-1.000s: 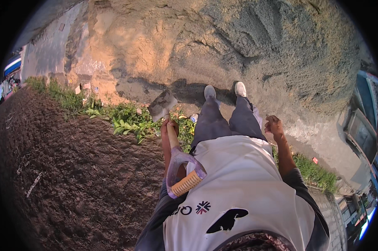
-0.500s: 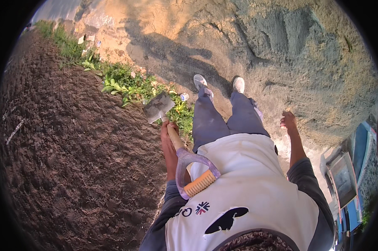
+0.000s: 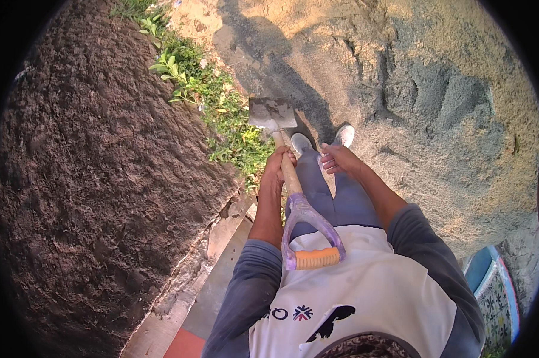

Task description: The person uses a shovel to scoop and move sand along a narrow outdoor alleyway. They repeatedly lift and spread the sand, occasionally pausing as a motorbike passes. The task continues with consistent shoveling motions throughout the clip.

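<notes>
A short-handled shovel (image 3: 291, 178) slants across in front of my body, its square blade (image 3: 273, 111) smeared with grey and pointing away from me. My left hand (image 3: 278, 164) is wrapped round the wooden shaft just behind the blade. The purple D-shaped handle with an orange grip (image 3: 317, 258) rests near my shirt front. To the right of the shaft hangs my right hand (image 3: 339, 160), its fingers loosely apart and nothing in them, not touching the shovel.
A dark rough wall (image 3: 102, 179) fills the left side, with green plants (image 3: 222, 113) along its foot. Heaped sand and grey gravel (image 3: 436, 107) spread ahead and right. My shoes (image 3: 344, 135) stand on the ground. A blue-edged patterned object (image 3: 497, 292) lies at lower right.
My right hand has come in from the far right to beside the shovel. The shovel in my left hand has swung rightward, its blade now nearer my feet. My view has shifted too.
</notes>
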Available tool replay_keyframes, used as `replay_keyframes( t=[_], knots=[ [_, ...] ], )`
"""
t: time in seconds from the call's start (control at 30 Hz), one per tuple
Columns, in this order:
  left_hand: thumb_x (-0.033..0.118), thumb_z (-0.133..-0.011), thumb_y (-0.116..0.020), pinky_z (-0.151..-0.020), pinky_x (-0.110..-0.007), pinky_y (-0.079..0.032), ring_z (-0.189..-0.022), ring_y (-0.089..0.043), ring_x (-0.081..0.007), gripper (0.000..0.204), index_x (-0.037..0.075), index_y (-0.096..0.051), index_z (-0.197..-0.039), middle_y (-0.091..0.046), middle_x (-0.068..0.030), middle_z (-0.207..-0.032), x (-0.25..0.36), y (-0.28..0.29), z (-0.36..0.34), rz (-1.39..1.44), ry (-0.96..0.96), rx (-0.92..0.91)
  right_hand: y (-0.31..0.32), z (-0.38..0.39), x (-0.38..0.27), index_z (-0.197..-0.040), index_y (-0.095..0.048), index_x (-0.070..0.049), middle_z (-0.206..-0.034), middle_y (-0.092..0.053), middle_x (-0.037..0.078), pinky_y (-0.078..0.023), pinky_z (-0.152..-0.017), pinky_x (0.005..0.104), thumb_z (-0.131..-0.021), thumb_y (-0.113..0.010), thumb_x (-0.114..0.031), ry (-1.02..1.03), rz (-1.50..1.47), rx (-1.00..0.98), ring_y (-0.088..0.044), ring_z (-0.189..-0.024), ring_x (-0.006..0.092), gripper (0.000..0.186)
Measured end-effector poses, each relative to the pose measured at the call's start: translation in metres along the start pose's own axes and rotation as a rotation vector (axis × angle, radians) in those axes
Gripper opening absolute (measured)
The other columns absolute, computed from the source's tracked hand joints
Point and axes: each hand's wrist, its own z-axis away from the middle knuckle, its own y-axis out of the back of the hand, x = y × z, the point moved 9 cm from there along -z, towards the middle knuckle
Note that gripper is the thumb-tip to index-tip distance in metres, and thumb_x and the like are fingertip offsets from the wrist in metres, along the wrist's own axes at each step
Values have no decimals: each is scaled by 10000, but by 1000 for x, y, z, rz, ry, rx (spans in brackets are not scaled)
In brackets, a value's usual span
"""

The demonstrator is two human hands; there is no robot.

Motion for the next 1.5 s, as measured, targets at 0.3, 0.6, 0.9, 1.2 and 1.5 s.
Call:
replay_keyframes(
  t=[0.3, 0.6, 0.9, 1.2, 1.5],
  knots=[
    [205, -927, -532, -482, -275, -503, -556, -563, -149, 225, 4, -543, -1026, -595, -79, -788, -90, 21, 42, -278, 136, -267, -7, -166, 180, -993, -458, 8, -685, -543, 119, -520, -472, 379, -936, -550, -267, 191, -28, 60, -570, -547, 237, 295],
    [722, -909, -271, -899, -511, -477, -996, -596, -297, 820, 3, -565, -1175, -589, -164, -1172, -138, 271, 209, 337, -34, -209, -81, -157, 239, -983, -410, 22, -674, -484, 107, -502, -418, 377, -869, -555, -94, -218, -141, 487, -526, -474, 229, 218],
    [652, -847, -556, -507, -302, -334, -498, -332, -127, 538, 163, -379, -709, -312, 33, -559, -277, 407, 260, 657, -26, 1151, -184, -184, 415, -887, -445, 31, -635, -483, 97, -483, -385, 368, -833, -598, -111, -315, 59, 363, -522, -405, 218, 216],
    [551, -881, -511, -378, -259, -255, -384, -233, -81, 497, 187, -312, -607, -230, 64, -470, -373, 538, 186, 706, 66, 1290, -179, -222, 515, -1045, -374, 19, -748, -555, 174, -486, -377, 378, -812, -646, -127, -401, 350, 456, -572, -442, 250, 387],
    [540, -863, -516, -405, -281, -261, -408, -238, -99, 487, 179, -296, -620, -220, 52, -482, -402, 488, 142, 830, 121, 1118, -148, -238, 480, -1077, -362, 5, -672, -492, 102, -468, -364, 360, -853, -609, -122, -386, 196, 355, -530, -421, 209, 357]
  ],
)
